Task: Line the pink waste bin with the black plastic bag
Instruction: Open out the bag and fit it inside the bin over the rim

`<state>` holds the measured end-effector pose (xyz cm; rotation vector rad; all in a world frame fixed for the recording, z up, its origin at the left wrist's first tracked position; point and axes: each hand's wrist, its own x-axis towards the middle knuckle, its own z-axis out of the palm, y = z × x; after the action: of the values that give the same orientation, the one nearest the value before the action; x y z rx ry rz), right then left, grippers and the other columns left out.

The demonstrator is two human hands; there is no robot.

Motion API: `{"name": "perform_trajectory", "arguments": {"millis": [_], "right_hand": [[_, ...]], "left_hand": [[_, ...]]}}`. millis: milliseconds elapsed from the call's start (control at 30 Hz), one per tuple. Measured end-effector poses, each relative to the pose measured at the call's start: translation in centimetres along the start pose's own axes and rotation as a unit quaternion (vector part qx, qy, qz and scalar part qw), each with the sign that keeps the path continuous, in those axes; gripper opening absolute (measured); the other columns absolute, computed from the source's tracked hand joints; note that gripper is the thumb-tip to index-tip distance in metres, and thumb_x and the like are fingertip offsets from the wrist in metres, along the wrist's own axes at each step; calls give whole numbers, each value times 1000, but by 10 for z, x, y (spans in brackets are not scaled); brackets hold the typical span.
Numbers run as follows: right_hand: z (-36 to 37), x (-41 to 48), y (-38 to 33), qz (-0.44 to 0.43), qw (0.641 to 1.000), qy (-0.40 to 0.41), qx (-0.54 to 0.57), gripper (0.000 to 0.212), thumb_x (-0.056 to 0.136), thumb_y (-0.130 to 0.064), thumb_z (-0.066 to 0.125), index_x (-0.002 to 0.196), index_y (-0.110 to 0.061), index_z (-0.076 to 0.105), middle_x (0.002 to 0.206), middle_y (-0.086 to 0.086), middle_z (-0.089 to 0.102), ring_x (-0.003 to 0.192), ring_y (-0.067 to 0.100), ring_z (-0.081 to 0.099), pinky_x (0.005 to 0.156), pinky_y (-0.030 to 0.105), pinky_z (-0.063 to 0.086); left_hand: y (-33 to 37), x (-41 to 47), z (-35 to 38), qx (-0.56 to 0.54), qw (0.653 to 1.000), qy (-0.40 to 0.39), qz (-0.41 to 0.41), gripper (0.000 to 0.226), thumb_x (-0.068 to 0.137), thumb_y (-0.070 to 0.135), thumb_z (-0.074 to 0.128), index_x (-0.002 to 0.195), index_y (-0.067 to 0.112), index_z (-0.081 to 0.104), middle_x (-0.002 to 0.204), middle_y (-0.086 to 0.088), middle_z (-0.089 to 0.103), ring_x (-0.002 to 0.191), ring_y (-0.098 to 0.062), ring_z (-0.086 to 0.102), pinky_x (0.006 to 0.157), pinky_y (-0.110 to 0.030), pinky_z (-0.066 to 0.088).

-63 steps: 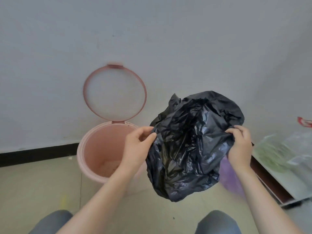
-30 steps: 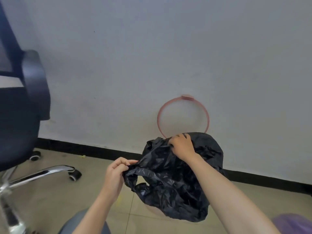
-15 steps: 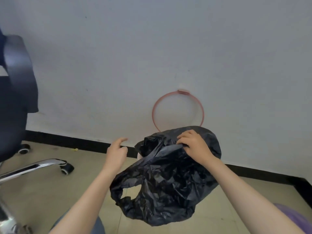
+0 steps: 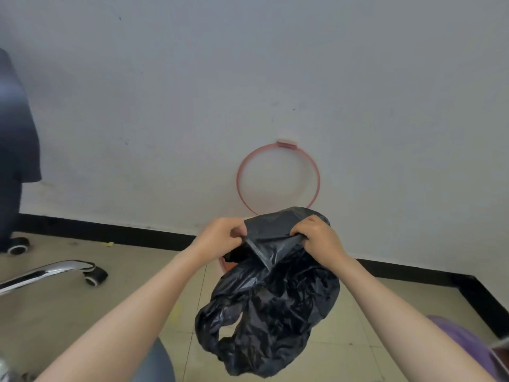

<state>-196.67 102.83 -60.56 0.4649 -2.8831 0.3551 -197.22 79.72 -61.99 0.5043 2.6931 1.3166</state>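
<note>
A crumpled black plastic bag (image 4: 272, 304) hangs in the air in front of me, held at its upper edge. My left hand (image 4: 220, 238) pinches the left part of that edge. My right hand (image 4: 316, 235) grips it a short way to the right. The pink waste bin (image 4: 223, 264) stands behind the bag against the wall; only a sliver of its rim shows. Its pink ring lid (image 4: 278, 177) stands open and upright against the white wall.
A dark office chair (image 4: 16, 150) stands at the far left, with a chrome leg and castor (image 4: 93, 274) reaching across the tiled floor. A black skirting board (image 4: 110, 232) runs along the wall. A purple object (image 4: 468, 340) lies at the lower right.
My left hand, free and apart from the bag half a second ago, has taken hold of its upper edge beside my right hand. The bag now hangs lower and longer.
</note>
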Motion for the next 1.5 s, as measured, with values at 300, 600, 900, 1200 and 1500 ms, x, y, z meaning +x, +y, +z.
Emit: {"name": "perform_trajectory", "arguments": {"millis": [300,600,900,1200,1500], "right_hand": [[12,16,-21,-55,998,0,-9,22,80,1,58,99,-6,69,102,14,71,101,34,56,80,43,42],[15,12,-14,203,965,124,112,53,82,-33,64,130,-21,44,147,16,30,139,33,16,114,49,20],[86,-45,0,508,620,55,596,106,69,-43,76,144,-29,2,149,12,27,128,34,40,104,53,40],[48,-8,30,496,647,28,578,28,87,-1,55,114,5,56,100,19,64,85,34,63,68,36,53],[37,10,-9,411,794,101,438,54,93,-38,45,137,-11,31,145,15,36,128,32,40,108,46,34]], "left_hand": [[15,-5,-15,3,999,48,1,56,83,35,53,136,16,42,148,-6,34,139,-22,25,112,-35,24],[-11,14,20,56,981,-15,-185,47,81,21,55,126,12,47,117,-13,63,104,-30,59,91,-40,49],[-10,2,16,-377,856,-48,-351,9,85,11,56,87,3,60,79,-13,63,68,-26,59,54,-29,50],[-33,-17,21,-399,825,-136,-376,25,83,20,60,98,1,63,88,-17,70,76,-28,66,78,-34,53],[-23,-13,29,-326,843,-144,-403,71,76,41,69,131,3,45,110,-11,61,91,-25,57,95,-35,43]]}}
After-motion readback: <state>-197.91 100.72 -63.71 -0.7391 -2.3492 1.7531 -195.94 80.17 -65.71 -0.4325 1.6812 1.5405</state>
